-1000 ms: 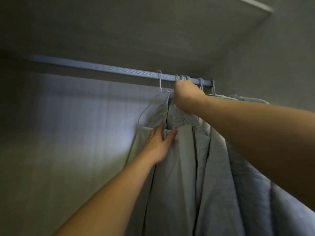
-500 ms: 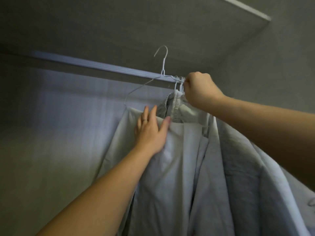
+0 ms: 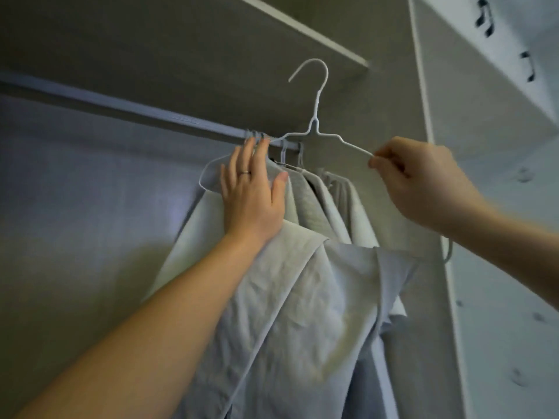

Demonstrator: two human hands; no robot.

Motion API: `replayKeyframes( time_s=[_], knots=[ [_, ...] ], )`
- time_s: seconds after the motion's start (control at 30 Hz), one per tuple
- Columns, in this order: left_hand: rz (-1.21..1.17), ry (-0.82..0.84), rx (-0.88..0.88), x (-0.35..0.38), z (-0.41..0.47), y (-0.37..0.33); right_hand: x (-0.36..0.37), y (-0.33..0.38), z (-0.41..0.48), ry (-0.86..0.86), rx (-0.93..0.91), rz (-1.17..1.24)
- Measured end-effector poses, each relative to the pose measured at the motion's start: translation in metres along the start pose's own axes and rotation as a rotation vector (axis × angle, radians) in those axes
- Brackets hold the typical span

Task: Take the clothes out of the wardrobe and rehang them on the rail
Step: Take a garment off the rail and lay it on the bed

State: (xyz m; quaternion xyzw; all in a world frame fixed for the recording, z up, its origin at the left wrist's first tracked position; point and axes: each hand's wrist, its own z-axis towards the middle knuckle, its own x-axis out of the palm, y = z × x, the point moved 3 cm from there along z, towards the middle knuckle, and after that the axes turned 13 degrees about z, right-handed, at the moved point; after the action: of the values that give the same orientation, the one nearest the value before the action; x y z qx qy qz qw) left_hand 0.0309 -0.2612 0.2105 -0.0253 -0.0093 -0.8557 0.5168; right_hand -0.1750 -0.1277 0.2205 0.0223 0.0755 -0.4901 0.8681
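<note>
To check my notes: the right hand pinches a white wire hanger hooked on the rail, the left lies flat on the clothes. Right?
One error: in the head view the white wire hanger has its hook free above the rail, not on it. The rest holds.

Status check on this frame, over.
Right hand pinches wire hanger, hook clear of rail. Left hand flat on hanging clothes. Pale garment draped on hanger. No obstruction seen.

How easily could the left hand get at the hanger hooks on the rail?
Probably yes. The left hand lies open on the hanging clothes, its fingertips right at the hooks on the rail, with nothing between. The lifted hanger, pinched by the right hand, only crosses beside them.
</note>
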Motion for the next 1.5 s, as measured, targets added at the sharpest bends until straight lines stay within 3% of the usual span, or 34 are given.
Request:
replayKeyframes(
  time_s=[0.2, 0.37, 0.83, 1.2, 1.5],
  knots=[
    [-0.163, -0.113, 0.067, -0.029, -0.018, -0.111, -0.12, -0.015, -0.065, -0.001, 0.052, -0.108],
    [-0.277, -0.111, 0.112, -0.055, -0.044, -0.22, -0.236, -0.007, -0.12, 0.019, 0.074, -0.293],
    [-0.89, 0.232, 0.286, -0.147, -0.189, -0.562, -0.549, 0.044, -0.316, 0.185, 0.327, -0.826],
    [-1.523, 0.436, 0.513, -0.318, -0.306, -0.797, -0.739, 0.197, -0.465, 0.104, 0.81, -1.3],
    [-2.065, 0.561, 0.834, -0.538, -0.4, -0.905, -0.805, 0.392, -0.565, -0.217, 1.18, -1.679]
  ],
)
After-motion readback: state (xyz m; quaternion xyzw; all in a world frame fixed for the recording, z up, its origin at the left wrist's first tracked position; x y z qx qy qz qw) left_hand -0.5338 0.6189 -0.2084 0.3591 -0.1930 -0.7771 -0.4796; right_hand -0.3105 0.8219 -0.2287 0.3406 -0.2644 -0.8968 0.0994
